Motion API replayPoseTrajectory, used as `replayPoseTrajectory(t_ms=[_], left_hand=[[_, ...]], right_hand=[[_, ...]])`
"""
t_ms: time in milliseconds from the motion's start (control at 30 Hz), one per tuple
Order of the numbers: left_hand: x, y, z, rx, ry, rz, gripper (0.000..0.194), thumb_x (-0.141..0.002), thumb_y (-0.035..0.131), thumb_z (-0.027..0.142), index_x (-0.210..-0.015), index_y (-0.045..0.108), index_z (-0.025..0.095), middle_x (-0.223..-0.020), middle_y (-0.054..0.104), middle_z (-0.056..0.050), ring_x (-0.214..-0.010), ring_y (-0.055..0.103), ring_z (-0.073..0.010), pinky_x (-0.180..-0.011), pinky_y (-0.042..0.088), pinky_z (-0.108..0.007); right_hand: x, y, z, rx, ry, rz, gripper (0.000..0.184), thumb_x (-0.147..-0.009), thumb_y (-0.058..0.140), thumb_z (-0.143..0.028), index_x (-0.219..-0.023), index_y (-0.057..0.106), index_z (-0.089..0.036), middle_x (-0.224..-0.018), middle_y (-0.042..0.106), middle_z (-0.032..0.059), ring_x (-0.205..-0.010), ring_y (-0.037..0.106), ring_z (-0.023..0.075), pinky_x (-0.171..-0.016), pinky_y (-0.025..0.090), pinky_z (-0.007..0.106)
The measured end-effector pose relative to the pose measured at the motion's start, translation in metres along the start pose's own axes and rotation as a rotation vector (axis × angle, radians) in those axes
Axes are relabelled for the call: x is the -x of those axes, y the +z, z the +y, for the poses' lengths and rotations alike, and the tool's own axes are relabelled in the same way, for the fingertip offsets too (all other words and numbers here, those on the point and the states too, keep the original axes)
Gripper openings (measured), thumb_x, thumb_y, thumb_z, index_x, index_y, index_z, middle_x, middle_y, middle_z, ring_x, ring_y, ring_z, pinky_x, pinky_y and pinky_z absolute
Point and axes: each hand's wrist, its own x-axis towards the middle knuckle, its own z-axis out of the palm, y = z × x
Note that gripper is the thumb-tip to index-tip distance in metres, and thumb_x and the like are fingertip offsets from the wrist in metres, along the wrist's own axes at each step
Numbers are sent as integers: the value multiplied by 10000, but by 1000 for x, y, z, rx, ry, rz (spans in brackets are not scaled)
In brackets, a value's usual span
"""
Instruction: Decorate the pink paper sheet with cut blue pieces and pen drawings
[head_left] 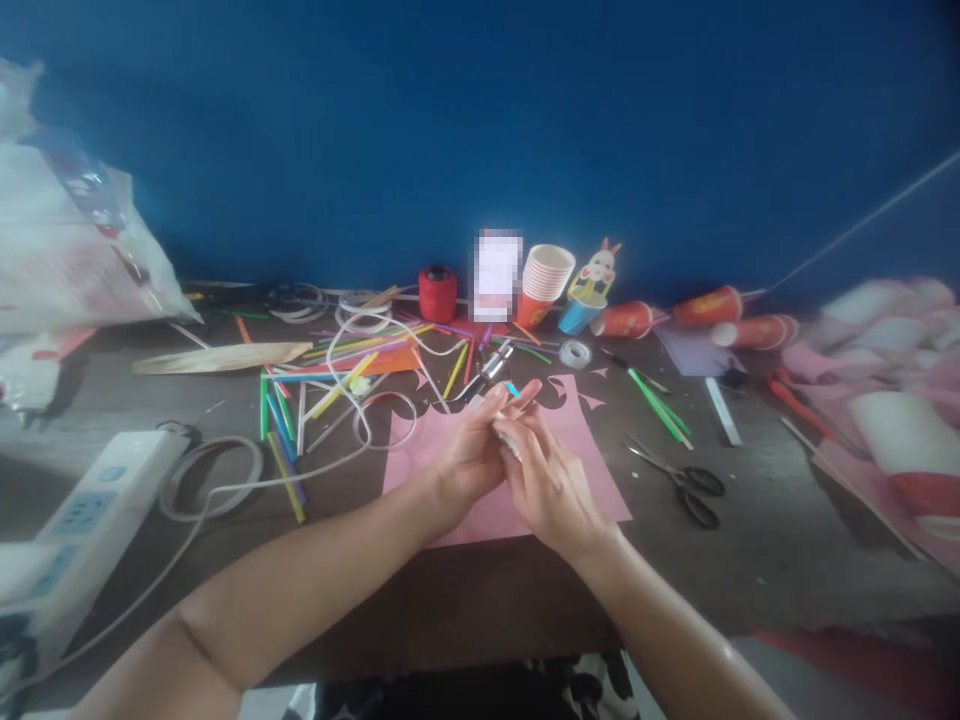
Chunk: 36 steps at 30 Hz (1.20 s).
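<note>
Your left hand and right hand meet half-curled at frame centre, the blue bit just above, nearer the left's thumb; its long axis and either grip I can't tell.

I can make out a small bright-blue piece, partly hidden from me. It is held above the pink sheet.

Both hands meet above pink paper; black-handled scissors lie rightward.
</note>
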Motion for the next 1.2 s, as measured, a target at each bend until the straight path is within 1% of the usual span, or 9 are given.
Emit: replayPoseTrajectory(t_ms=[133, 267, 367, 567, 733, 867, 967, 1067, 1200], left_hand=[[-2, -7, -6, 153, -67, -72, 188, -715, 678, 348, -805, 576, 218, -1102, 604, -13, -991, 572, -169, -882, 459, -340], [-3, -13, -11, 125, -59, -168, 179, -705, 691, 305, -721, 547, 200, -1109, 608, -11, -955, 577, -172, -845, 454, -330], [-3, -13, -13, 77, -47, -205, 159, -701, 690, 288, -695, 572, 181, -1056, 626, -31, -882, 579, -162, -786, 449, -298], [-1, -10, -15, -26, 44, -133, 120, -708, 686, 271, -692, 628, 167, -893, 640, -24, -720, 554, -109, -702, 419, -246], [-4, -13, -16, -25, 64, -88, 108, -723, 682, 274, -755, 649, 177, -753, 620, -10, -701, 559, -119, -688, 423, -257], [-5, -14, -18, -40, 60, -110, 129, -727, 679, 282, -742, 642, 159, -795, 634, -34, -686, 559, -125, -654, 422, -259], [-5, -11, -16, -48, 83, -107, 145, -704, 697, 288, -732, 646, 155, -844, 640, -42, -699, 563, -123, -669, 424, -263], [-4, -6, -7, -98, 294, -12, 123, -683, 717, 275, -704, 654, 172, -910, 640, -33, -766, 564, -118, -713, 424, -257], [-7, -5, 15, -264, 705, 289, 113, -699, 705, 292, -759, 666, 206, -767, 620, 0, -679, 535, -84, -632, 411, -211]], right_hand=[[2, 5, 1, 1, 51, 1, 417, -873, 420, -179, -1284, 354, -162, -1175, 553, 149, -1106, 527, 285, -832, 514, 436], [11, 13, 11, 11, 101, -8, 398, -873, 428, -190, -1264, 369, -141, -1118, 583, 172, -1059, 558, 304, -811, 518, 474], [19, 18, 20, -20, 100, -8, 441, -872, 430, -195, -1297, 333, -127, -1188, 541, 200, -1118, 523, 317, -820, 517, 481], [25, 23, 25, -247, 177, 62, 410, -878, 417, -187, -1283, 361, -189, -1130, 567, 145, -1078, 550, 264, -845, 506, 461], [23, 24, 24, -414, 292, 18, 298, -884, 419, -196, -1182, 436, -195, -1028, 589, 111, -974, 588, 230, -805, 511, 410], [21, 22, 24, -425, 301, 21, 315, -878, 434, -221, -1192, 435, -193, -1072, 581, 118, -990, 578, 234, -798, 495, 388], [22, 10, 28, -387, 340, -68, 241, -864, 436, -221, -1098, 490, -207, -1019, 598, 85, -913, 593, 210, -769, 483, 345], [21, -7, 38, -311, 421, -126, 201, -839, 438, -202, -1021, 521, -211, -938, 614, 50, -805, 598, 179, -710, 465, 295], [5, -17, 53, -220, 498, -153, 181, -819, 462, -247, -975, 544, -204, -757, 614, 16, -678, 586, 171, -609, 432, 270]])
